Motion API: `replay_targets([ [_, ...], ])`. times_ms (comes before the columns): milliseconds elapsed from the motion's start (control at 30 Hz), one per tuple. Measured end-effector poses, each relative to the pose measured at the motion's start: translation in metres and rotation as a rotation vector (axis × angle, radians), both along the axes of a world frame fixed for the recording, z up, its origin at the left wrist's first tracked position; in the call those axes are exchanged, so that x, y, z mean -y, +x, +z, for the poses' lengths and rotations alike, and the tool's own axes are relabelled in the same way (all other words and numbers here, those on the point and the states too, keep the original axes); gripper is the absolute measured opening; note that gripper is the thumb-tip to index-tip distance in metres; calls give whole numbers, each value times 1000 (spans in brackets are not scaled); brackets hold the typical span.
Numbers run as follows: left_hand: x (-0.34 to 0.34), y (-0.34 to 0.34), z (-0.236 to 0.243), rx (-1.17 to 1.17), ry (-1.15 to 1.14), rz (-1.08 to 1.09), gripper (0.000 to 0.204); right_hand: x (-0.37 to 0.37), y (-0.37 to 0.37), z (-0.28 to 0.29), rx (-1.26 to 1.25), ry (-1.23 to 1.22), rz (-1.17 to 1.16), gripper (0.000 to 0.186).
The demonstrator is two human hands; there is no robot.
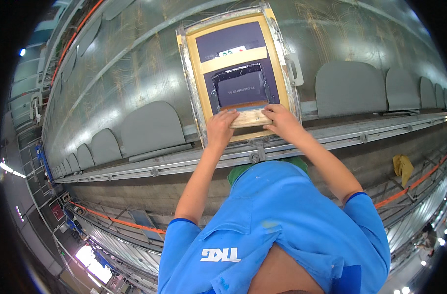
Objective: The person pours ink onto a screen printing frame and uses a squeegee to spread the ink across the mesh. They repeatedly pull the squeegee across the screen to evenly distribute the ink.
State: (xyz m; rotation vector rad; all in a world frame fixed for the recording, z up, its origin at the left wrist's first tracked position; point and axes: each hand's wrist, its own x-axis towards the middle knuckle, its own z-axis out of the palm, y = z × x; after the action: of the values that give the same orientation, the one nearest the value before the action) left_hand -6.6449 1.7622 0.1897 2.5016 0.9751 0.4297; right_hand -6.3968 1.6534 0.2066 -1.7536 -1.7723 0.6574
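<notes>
Both hands grip a wooden-handled squeegee (251, 118) that lies across the near end of a screen-printing frame (190, 83). My left hand (220, 128) closes on its left end, my right hand (283, 122) on its right end. Beyond the blade stretches the frame's dark blue mesh (240, 90), with dark wet ink along the edges of a rectangle and pale lettering inside it. A strip of cream tape (233, 60) crosses the mesh farther up. The fingertips' undersides are hidden behind the handle.
Grey rounded fabric-like pieces (152, 128) lie in a row along the long table (135, 59), on both sides of the frame. A metal rail (331, 138) runs along the table's near edge. A white handle (296, 70) sits at the frame's right side. A yellowish cloth (403, 169) hangs at right.
</notes>
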Motion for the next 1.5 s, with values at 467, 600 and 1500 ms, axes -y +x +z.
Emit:
replay_targets([
  [467, 50, -11, 1, 32, 69, 53, 61, -118, 118, -23, -46, 349, -724, 26],
  [600, 52, -34, 18, 138, 83, 109, 62, -122, 88, 29, -183, 239, -717, 27],
  [1500, -125, -389, 22, 103, -139, 278, 54, -258, -262, -43, -308, 186, -715, 25],
])
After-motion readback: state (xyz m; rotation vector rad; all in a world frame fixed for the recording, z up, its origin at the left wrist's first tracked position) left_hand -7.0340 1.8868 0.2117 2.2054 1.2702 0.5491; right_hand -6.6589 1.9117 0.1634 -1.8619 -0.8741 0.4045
